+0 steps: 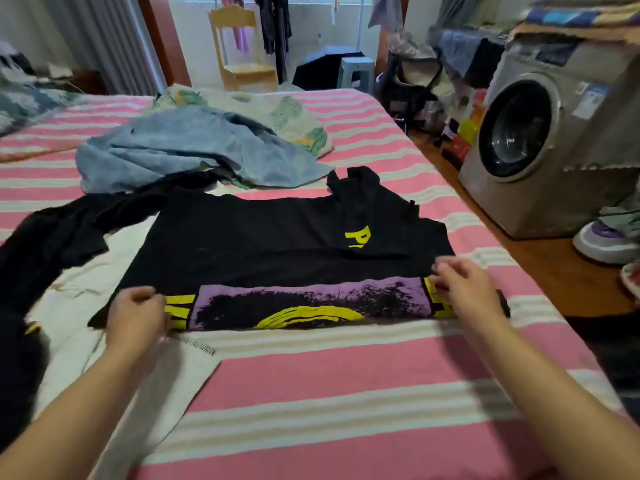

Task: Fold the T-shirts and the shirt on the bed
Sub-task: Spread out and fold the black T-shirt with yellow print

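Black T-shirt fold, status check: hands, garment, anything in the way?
Both hands, left and right, pinch the black T-shirt at its near fold. Partly folded, print showing. Blue shirt heaped beyond, clear of it.

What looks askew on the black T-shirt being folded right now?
The black T-shirt is not square: one sleeve sticks up past its far edge, toward the blue shirt. The left hand and right hand grip its near fold.
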Demonstrator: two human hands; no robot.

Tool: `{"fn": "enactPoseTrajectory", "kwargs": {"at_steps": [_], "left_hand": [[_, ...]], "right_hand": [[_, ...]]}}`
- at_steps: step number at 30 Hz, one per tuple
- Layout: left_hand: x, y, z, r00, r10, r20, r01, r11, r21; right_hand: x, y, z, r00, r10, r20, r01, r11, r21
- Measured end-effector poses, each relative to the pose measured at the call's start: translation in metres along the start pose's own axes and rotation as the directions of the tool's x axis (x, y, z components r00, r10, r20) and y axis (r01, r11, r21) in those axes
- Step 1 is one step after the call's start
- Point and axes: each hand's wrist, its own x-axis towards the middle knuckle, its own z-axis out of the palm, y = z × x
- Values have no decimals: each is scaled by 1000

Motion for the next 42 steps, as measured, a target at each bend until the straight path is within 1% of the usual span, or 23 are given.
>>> {"fn": "enactPoseTrajectory", "kwargs": {"at_steps": [1, 2, 3, 5, 7, 9, 11, 12, 16, 20, 22, 24, 26, 28, 29, 30, 32, 34, 36, 37, 39, 40, 42], "left_hand": [[-14, -17, -3, 995, -102, 21, 102, 994, -49], [-26, -30, -8, 971, -231, 66, 237, 966, -103], [-28, -40, -15, 939, -329, 101, 340, 930, -139], [-19, -46, -26, 883, -439, 166, 464, 869, -171], [-3, -39, -30, 844, -499, 195, 534, 816, -221], [5, -30, -26, 852, -494, 176, 523, 825, -213], [9, -26, -18, 870, -469, 154, 492, 849, -190], [8, -25, -16, 873, -464, 149, 486, 855, -183], [5, -24, -12, 883, -447, 143, 468, 862, -196], [3, -20, -14, 889, -446, 98, 457, 867, -200], [-1, -20, -14, 900, -434, 47, 432, 868, -245], [-7, -17, -15, 906, -423, -12, 399, 864, -307], [-13, -9, -17, 911, -406, -72, 359, 867, -346], [-18, -1, -22, 918, -374, -129, 301, 872, -385], [-21, 1, -26, 922, -360, -146, 277, 874, -399], [-27, 1, -32, 926, -339, -165, 251, 881, -400], [-48, -3, -43, 928, -306, -215, 212, 904, -371], [-76, -16, -52, 917, -288, -277, 186, 921, -342], [-110, -36, -62, 890, -339, -305, 207, 896, -393], [-127, -48, -68, 882, -358, -306, 218, 887, -407], [-153, -78, -83, 892, -357, -276, 244, 897, -369], [-163, -90, -89, 900, -358, -250, 259, 898, -355], [-178, -106, -100, 896, -375, -236, 281, 892, -354]], "right_hand": [[-20, 26, -12, 995, 69, -75, -68, 998, 15], [-34, 51, -24, 978, 158, -136, -153, 987, 46], [-46, 69, -36, 957, 240, -161, -228, 969, 93], [-47, 85, -49, 927, 353, -130, -322, 924, 208], [-26, 79, -49, 926, 361, -112, -314, 899, 305], [-1, 65, -48, 930, 334, -154, -273, 908, 318], [16, 58, -50, 922, 338, -191, -267, 909, 321], [19, 56, -52, 918, 351, -186, -280, 904, 324], [27, 46, -65, 925, 368, -95, -313, 880, 356], [25, 44, -70, 882, 452, 130, -457, 756, 469], [25, 44, -64, 862, 475, 176, -498, 726, 475], [26, 44, -58, 852, 510, 119, -494, 709, 503], [27, 38, -55, 852, 523, 1, -440, 716, 542], [27, 29, -53, 869, 459, -182, -288, 771, 568], [25, 25, -52, 866, 417, -274, -212, 804, 555], [17, 21, -52, 860, 384, -335, -164, 830, 533], [1, 25, -56, 834, 352, -424, -135, 876, 463], [-17, 43, -69, 801, 323, -505, -138, 919, 369], [-33, 65, -88, 759, 293, -581, -213, 956, 204], [-40, 75, -100, 735, 287, -615, -270, 955, 122], [-53, 93, -124, 703, 284, -652, -344, 938, 38], [-57, 102, -133, 695, 283, -661, -368, 930, 11], [-67, 112, -139, 694, 217, -686, -380, 920, -93]]}}
